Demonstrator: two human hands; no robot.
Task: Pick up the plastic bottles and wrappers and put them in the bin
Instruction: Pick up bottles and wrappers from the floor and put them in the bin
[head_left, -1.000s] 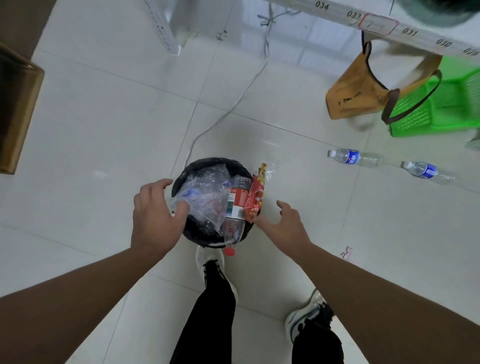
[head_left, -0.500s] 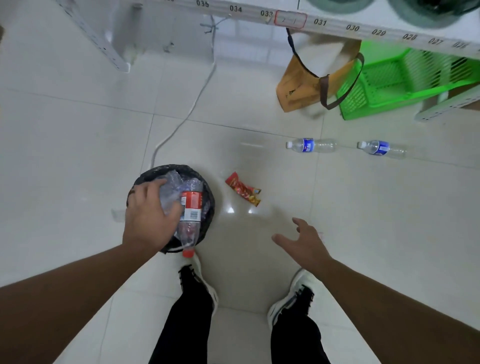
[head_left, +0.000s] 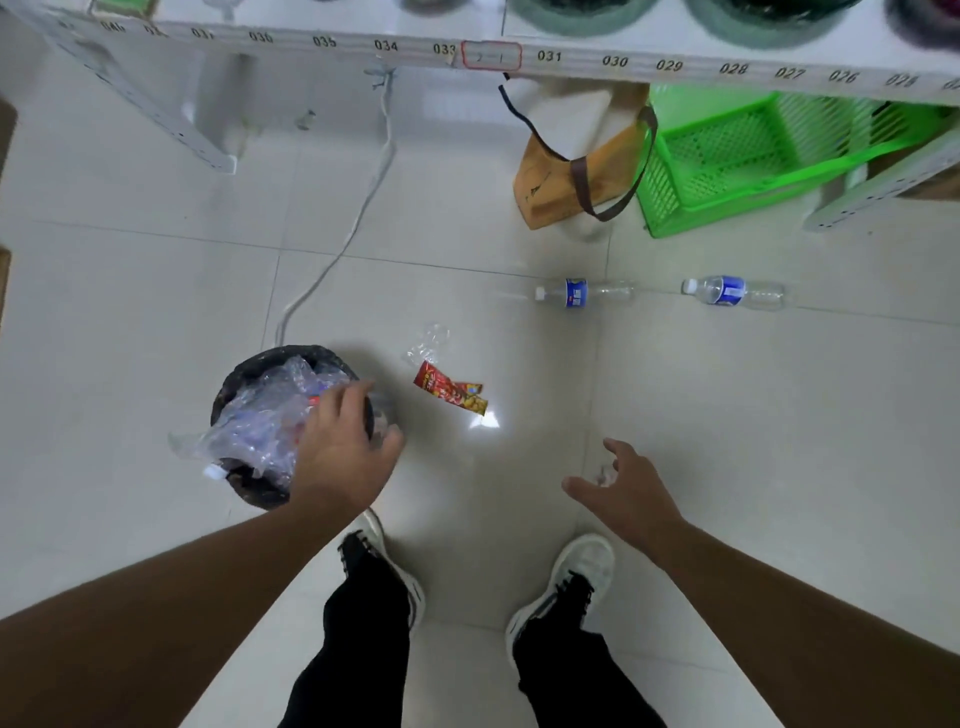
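Black bin (head_left: 249, 374) crammed with clear plastic; red wrapper (head_left: 450, 395) flat on floor beside it; two clear blue-labelled bottles (head_left: 584, 293) (head_left: 735, 293) lie farther off.

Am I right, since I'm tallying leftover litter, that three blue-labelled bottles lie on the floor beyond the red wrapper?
Not quite: the head view shows two blue-labelled bottles, one nearer the middle and one further right. Both do lie on the floor beyond the red wrapper.

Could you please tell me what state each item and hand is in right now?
Bin: upright, overfull with plastic.
Red wrapper: flat on floor.
Clear wrapper: crumpled on floor.
Near bottle: lying capped.
Far bottle: lying capped.
Left hand: open, over bin.
Right hand: open, empty.
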